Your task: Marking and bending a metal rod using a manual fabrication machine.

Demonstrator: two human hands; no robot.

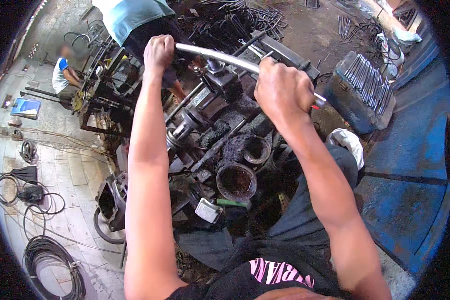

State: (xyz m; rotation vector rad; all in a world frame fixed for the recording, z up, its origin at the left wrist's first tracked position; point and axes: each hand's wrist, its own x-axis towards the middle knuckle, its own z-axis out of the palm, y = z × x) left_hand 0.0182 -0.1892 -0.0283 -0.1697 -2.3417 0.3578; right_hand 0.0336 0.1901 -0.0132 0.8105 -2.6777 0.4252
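Note:
A shiny metal bar (216, 54) is held in both my fists, stretched across the far side of a dark, greasy lathe (190, 122). My left hand (159, 52) is closed at or near the bar's left end. Farther right, my right hand (285, 91) wraps round the bar, and a short end sticks out past it with something red beside it. Beneath the bar is the lathe's tool post area (226, 84). Two round bowls (219, 186) with dark contents sit on the near side of the machine, among dark metal shavings (220, 131).
A metal box (352, 102) at the right carries a row of rods (367, 82). Blue metal sheets (405, 200) lie along the right. One person (130, 20) stands just beyond the lathe; another (64, 75) sits far left. Coiled cable (55, 270) lies on the tiled floor.

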